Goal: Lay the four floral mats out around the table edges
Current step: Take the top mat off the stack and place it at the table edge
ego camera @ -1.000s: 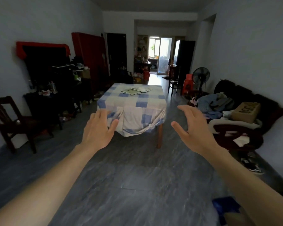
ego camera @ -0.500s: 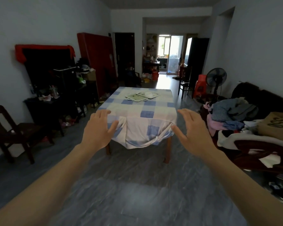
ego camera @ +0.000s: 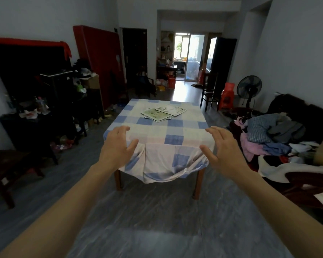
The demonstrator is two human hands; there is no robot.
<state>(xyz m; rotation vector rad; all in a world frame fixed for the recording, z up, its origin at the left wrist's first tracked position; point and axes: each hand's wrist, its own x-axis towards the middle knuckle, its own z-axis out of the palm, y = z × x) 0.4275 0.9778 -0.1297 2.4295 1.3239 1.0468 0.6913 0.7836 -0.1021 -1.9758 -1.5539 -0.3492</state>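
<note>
The floral mats [ego camera: 163,113] lie in an overlapping pile near the middle of a square table [ego camera: 186,131] covered with a blue-and-white checked cloth. Both my arms stretch forward over the floor, short of the table. My left hand [ego camera: 117,146] hovers before the table's near left corner, fingers relaxed, holding nothing. My right hand [ego camera: 221,148] hovers before the near right corner, also relaxed and holding nothing.
A sofa [ego camera: 306,146] piled with clothes and a cardboard box runs along the right wall. A dark chair [ego camera: 9,168] and cluttered shelves [ego camera: 50,101] line the left. A fan [ego camera: 249,89], red stool [ego camera: 227,97] and chair [ego camera: 210,92] stand behind the table.
The view has come closer to the table, which now looms larger and centred. Both hands stay outstretched and holding nothing, now level with the table's near corners.
</note>
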